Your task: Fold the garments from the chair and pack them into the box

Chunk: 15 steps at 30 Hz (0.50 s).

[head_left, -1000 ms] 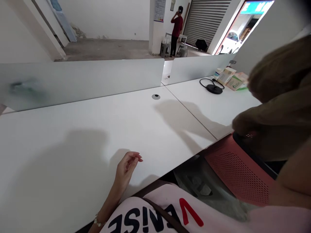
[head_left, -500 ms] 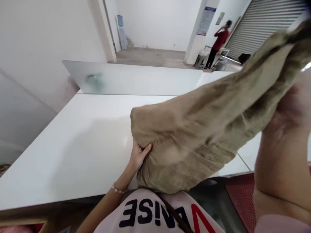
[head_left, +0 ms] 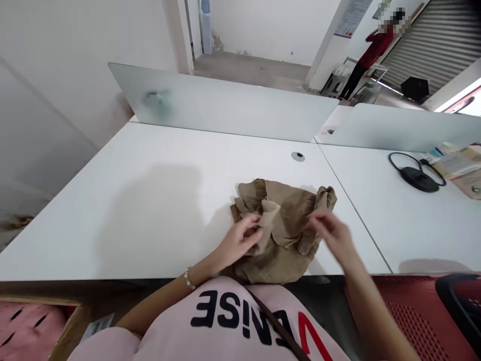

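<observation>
A crumpled tan cloth (head_left: 287, 228) lies in a loose heap on the white desk (head_left: 124, 215), near the desk's front edge. My left hand (head_left: 240, 241) is at the heap's left side, its fingers pinching a raised fold. My right hand (head_left: 330, 233) is blurred with motion at the right side, fingers apart and near the cloth's edge. The heap's lower edge is hidden by the desk edge and my pink shirt (head_left: 229, 321).
A frosted divider (head_left: 225, 103) runs along the desk's far side. A black cable with a round base (head_left: 417, 179) and cartons (head_left: 460, 168) stand on the right. A red chair (head_left: 413, 316) is at lower right. A person in red (head_left: 376, 47) stands far back.
The cloth, held up in a long bundle before, now lies heaped on the desk. My right hand has come down onto it, and my view has swung left of its earliest direction.
</observation>
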Tool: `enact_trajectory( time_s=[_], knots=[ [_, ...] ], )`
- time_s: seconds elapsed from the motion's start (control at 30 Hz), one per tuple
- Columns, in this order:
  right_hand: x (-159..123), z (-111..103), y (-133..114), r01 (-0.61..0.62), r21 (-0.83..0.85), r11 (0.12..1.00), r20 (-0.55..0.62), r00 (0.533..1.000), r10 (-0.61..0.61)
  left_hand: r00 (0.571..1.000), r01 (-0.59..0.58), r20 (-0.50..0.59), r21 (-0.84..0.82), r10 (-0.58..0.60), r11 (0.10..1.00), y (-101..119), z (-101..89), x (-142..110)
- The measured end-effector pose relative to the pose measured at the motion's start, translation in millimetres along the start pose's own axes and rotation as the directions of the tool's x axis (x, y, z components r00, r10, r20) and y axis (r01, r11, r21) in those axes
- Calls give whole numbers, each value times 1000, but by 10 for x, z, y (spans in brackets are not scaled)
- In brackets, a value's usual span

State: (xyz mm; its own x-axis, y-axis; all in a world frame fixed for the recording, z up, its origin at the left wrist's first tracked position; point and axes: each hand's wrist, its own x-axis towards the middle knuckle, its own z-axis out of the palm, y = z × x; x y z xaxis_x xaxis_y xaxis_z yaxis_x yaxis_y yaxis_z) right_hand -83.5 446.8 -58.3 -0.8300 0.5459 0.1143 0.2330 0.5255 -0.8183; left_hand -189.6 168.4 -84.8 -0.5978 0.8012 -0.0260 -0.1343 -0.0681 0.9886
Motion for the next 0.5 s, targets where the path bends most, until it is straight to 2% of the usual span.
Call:
enact_trajectory(
  time_s=[0.07,0.13,0.2,0.27,0.33,0.37,0.43,0.5],
  knots=[
    [-398,303,-158,-14,56,998,73,997,10,987,4,160,14,-6,1000,64,146,-4],
    [-676,556,-264,-35,90,995,97,995,27,963,-36,269,44,23,998,145,233,11],
    [-816,713,-318,-56,125,990,91,995,45,941,-115,332,111,72,987,233,255,52],
    [-845,764,-343,-75,165,983,70,995,64,910,-186,401,178,101,966,323,222,132],
    [-804,709,-371,-92,206,974,42,996,85,887,-250,443,229,128,941,412,152,257],
    [-770,639,-395,-98,223,970,29,995,94,890,-273,432,251,145,929,452,111,334],
    [-687,411,-472,-120,293,949,7,992,123,917,-312,341,292,206,904,514,40,501],
    [-603,74,-591,-142,400,905,-6,988,157,930,-341,251,321,268,884,541,5,656]
  ],
)
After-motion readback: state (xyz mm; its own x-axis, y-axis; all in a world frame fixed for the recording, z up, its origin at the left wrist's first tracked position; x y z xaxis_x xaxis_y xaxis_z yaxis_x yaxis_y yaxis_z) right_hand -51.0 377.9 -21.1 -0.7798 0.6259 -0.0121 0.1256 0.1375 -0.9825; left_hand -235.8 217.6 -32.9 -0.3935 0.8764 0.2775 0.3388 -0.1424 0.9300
